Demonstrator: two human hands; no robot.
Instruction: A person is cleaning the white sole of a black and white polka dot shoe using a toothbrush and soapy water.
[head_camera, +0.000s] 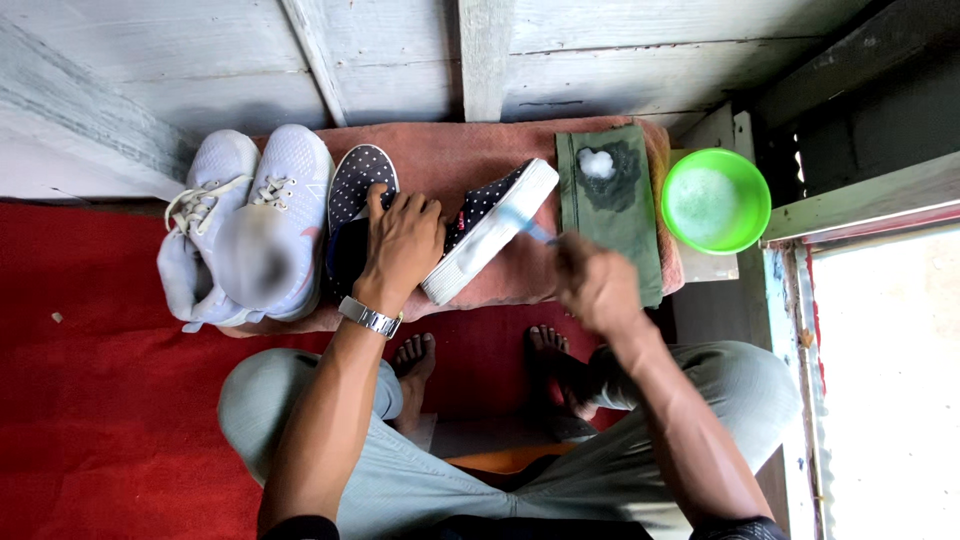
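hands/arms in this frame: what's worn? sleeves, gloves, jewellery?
Both hands bare, no gloves. The left hand has a silver metal link-band wristwatch at the wrist; no watch or band shows on the right hand, which is motion-blurred. Forearms are uncovered; dark sleeve edges show only near the bottom of the frame.

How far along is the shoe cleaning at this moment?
Done: suds in the green bowl, foam on the green cloth. In hand: left hand steadies a dotted shoe; right hand brushes its white sole. Left: second dotted shoe and pale sneakers lie untouched.
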